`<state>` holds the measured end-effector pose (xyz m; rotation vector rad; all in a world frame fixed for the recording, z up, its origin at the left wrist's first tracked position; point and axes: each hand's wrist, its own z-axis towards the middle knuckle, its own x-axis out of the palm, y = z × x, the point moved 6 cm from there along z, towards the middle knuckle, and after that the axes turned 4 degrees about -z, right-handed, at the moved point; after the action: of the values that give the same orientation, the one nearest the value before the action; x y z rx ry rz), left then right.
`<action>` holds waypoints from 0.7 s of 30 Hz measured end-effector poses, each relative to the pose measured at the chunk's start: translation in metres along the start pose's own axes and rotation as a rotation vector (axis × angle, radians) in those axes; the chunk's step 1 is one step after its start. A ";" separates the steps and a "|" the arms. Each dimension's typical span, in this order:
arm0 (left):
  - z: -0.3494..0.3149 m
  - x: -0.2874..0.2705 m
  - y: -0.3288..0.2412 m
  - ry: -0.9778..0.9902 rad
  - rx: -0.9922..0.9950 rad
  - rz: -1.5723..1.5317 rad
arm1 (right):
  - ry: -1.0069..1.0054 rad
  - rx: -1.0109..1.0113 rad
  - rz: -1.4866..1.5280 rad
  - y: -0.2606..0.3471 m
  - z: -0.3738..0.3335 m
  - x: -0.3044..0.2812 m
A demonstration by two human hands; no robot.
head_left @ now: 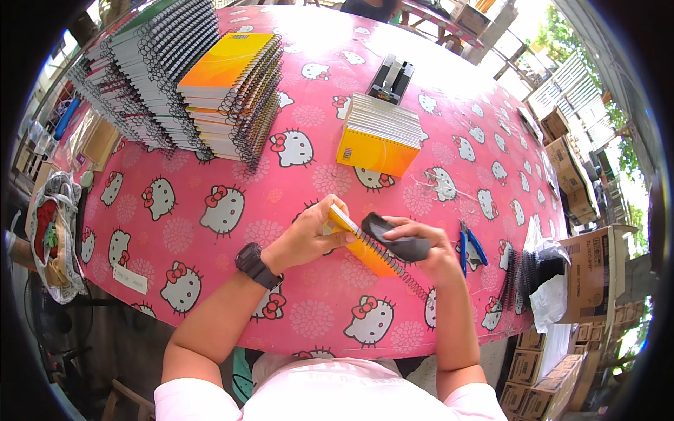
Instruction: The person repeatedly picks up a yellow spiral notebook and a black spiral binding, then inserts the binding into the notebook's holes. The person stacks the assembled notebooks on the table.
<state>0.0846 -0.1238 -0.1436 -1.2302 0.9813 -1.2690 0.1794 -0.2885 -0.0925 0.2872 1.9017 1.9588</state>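
Note:
Near the middle of the table, my left hand (307, 237) is closed around the far end of a yellow-orange notebook (370, 257), which is tilted with its spine up. A dark wire coil (394, 262) runs along that spine, and its loose end sticks out past the notebook toward the lower right. My right hand (433, 247) is wrapped over a smooth, dark grey, rounded block (401, 243), whose exact kind I cannot make out. The block lies right beside the coil and seems to touch it. My left wrist bears a black watch (257, 266).
Beyond my hands stand a row of yellow notebooks (379, 137) and a black tape dispenser (392, 78). Stacked spiral notebooks (228, 84) rise at the far left. Blue-handled pliers (471, 249) and loose dark coils (514, 279) lie to the right. Cardboard boxes (592, 274) stand past the edge.

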 end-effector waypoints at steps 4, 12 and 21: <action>-0.001 -0.002 0.002 -0.010 0.001 0.081 | -0.100 0.079 -0.057 -0.011 0.002 0.000; -0.001 0.006 -0.004 -0.015 0.086 0.161 | -0.048 0.061 0.162 -0.006 0.005 0.006; -0.003 0.005 -0.002 -0.039 0.092 0.146 | -0.023 0.038 0.089 0.000 0.005 0.014</action>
<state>0.0818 -0.1291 -0.1417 -1.0886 0.9563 -1.1593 0.1688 -0.2777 -0.0938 0.4101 1.9438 1.9684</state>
